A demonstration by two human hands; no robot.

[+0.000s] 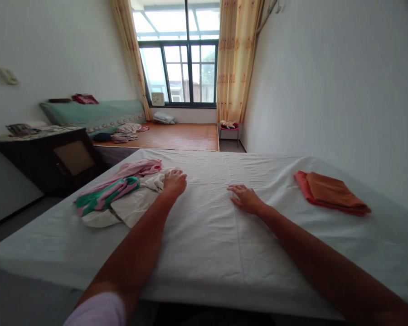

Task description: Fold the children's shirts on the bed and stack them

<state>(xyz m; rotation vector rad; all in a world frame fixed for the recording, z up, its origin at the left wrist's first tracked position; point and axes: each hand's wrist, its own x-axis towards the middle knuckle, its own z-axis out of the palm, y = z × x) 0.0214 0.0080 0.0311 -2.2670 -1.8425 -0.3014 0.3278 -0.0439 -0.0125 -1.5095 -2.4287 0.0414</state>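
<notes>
My left hand (174, 182) rests on the edge of a loose pile of clothes (119, 194) at the left of a white-sheeted bed (204, 226); its fingers curl over a white garment (136, 206). The pile also holds a green and pink striped piece (105, 194) and a pink one (136, 168). Palm down on the bare sheet near the middle lies my right hand (245, 198), fingers spread and holding nothing. Two folded cloths, orange over red (329, 192), sit at the right side of the bed, apart from both hands.
A dark cabinet (54, 158) stands left of the bed. Behind it is a second bed with a woven mat (177, 136), a green pillow (95, 113) and scattered clothes. A small stool (229, 129) stands by the curtained window (183, 59). A white wall runs along the right.
</notes>
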